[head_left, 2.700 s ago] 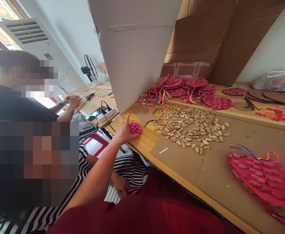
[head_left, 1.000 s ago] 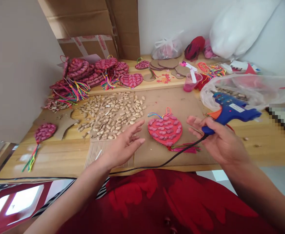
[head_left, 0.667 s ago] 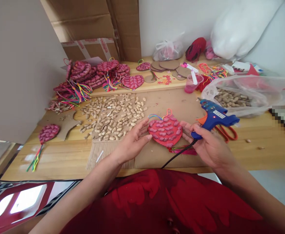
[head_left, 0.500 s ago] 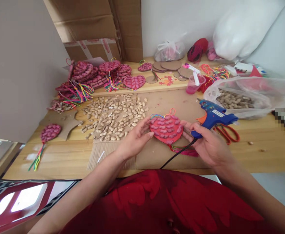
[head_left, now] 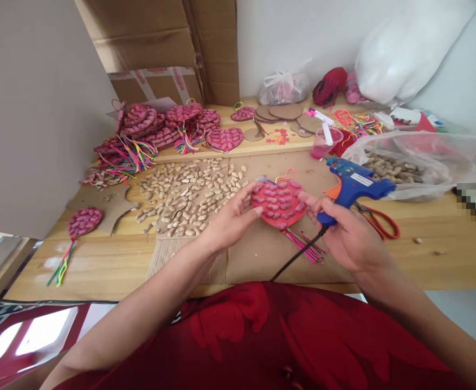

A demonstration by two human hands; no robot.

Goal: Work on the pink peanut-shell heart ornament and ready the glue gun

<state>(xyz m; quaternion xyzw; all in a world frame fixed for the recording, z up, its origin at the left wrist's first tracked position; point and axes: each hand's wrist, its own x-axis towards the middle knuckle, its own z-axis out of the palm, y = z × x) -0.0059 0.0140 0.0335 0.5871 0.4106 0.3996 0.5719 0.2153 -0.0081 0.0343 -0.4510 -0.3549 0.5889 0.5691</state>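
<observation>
A red heart ornament (head_left: 279, 201) covered with pink-painted peanuts is lifted a little off the cardboard sheet (head_left: 262, 254); its red tassel hangs below. My left hand (head_left: 232, 219) grips its left edge. My right hand (head_left: 346, 235) holds a blue glue gun (head_left: 354, 184) by the handle, and its fingertips touch the heart's right edge. The gun's black cord runs down toward my lap.
Loose peanuts (head_left: 189, 192) lie spread left of the heart. Finished hearts (head_left: 160, 124) are piled at the back left, a small one (head_left: 84, 221) lies near the left edge. A plastic bag of peanuts (head_left: 412, 162), red scissors (head_left: 378, 222) and a pink cup (head_left: 323, 142) sit right.
I turned from the left side back to the table. Both hands closed in on the heart and raised it off the cardboard, the right hand bringing the glue gun along.
</observation>
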